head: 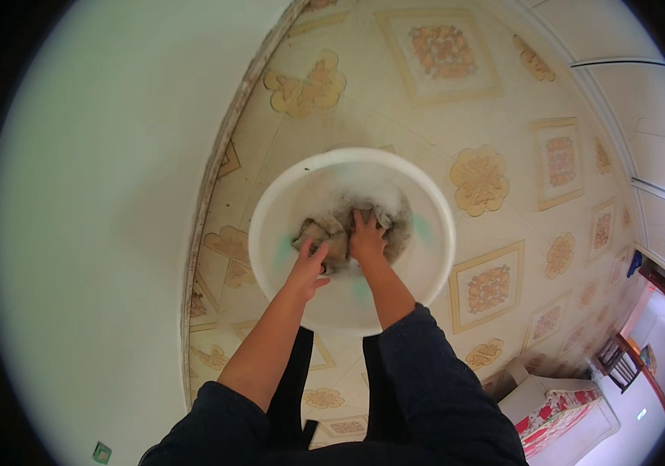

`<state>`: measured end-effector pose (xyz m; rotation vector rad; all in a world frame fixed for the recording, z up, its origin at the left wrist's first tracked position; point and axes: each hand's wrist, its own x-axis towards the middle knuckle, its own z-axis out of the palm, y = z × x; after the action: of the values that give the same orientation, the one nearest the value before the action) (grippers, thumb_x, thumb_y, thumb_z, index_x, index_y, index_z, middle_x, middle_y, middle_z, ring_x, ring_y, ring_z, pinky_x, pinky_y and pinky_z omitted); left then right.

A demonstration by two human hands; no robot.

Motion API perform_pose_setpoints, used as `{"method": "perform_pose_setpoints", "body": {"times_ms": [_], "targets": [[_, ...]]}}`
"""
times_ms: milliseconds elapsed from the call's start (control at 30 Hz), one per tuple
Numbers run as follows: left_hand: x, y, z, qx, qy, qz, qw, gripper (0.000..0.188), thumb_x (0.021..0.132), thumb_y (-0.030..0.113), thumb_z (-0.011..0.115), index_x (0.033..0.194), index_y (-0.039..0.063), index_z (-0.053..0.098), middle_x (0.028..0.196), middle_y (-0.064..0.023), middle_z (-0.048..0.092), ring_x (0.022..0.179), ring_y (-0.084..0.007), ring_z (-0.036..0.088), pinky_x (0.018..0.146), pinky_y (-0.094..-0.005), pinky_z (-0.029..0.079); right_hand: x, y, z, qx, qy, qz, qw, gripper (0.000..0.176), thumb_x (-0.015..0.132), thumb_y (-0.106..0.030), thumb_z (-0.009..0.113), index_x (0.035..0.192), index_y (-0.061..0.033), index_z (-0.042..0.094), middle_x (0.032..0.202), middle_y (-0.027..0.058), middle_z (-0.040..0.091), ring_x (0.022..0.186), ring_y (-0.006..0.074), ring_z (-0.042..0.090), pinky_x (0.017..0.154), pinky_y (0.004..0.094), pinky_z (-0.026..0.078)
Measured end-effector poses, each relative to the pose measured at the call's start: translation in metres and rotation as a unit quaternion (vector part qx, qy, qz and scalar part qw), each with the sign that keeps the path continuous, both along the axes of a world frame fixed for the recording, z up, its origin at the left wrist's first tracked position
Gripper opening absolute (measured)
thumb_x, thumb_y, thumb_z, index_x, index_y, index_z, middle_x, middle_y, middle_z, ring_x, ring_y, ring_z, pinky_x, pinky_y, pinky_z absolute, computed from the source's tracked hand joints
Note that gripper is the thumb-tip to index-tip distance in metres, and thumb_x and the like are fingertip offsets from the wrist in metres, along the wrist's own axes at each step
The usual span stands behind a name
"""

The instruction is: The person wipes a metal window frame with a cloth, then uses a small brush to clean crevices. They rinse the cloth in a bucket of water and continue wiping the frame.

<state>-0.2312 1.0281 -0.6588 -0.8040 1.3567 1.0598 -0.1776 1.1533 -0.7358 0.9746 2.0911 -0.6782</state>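
Note:
A round white plastic basin (pixel 263 279) stands before me with wet, grey-brown cloth (pixel 335 247) and sudsy water in it. My left hand (pixel 308 268) is over the left part of the cloth, thumb and fingers apart; whether its fingertips touch the fabric is hard to tell. On the right part of the cloth lies my right hand (pixel 368 237), its fingers spread and pressed down against the fabric. White foam (pixel 370 189) gathers at the far side of the water, beyond both hands. The underside of the cloth is hidden.
A pale wall (pixel 105 204) rises close on the left. Patterned floor tiles (pixel 402 125) surround the basin. White cabinet fronts (pixel 623 99) line the far right. Lower right are a piece of furniture with a red floral cover (pixel 559 408) and a dark wooden chair (pixel 617 361).

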Motion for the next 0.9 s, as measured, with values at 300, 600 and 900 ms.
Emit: {"method": "perform_pose_setpoints", "body": {"times_ms": [300,600,900], "targets": [[0.001,0.0,-0.069,0.065,-0.157,0.226,0.959,0.082,0.081,0.065,0.055,0.144,0.019,0.027,0.146,-0.013,0.032,0.131,-0.0368,0.031,0.096,-0.0612,0.033,0.005,0.003,0.0,-0.084,0.161,-0.258,0.949,0.047,0.085,-0.042,0.055,0.111,-0.0031,0.059,0.102,0.0211,0.061,0.096,0.0384,0.059,0.082,0.0435,0.047],[-0.004,-0.015,-0.073,0.077,0.023,0.074,0.994,0.069,0.08,0.048,0.067,0.136,0.018,0.042,0.129,-0.0088,0.049,0.113,-0.0259,0.048,0.085,-0.0494,0.044,-0.005,-0.035,0.053,0.008,0.194,-0.126,0.973,0.033,0.08,-0.038,0.059,0.094,-0.0078,0.062,0.094,0.016,0.064,0.087,0.0352,0.061,0.073,0.0466,0.048],[-0.002,0.017,-0.017,-0.114,0.104,0.105,0.982,0.067,0.08,0.041,0.07,0.137,0.019,0.041,0.131,-0.0109,0.049,0.121,-0.0251,0.047,0.097,-0.0484,0.038,0.021,0.021,-0.097,-0.095,0.127,-0.245,0.956,0.035,0.087,-0.027,0.056,0.103,0.0031,0.061,0.107,0.0144,0.064,0.106,0.0306,0.057,0.083,0.0414,0.047]]}}
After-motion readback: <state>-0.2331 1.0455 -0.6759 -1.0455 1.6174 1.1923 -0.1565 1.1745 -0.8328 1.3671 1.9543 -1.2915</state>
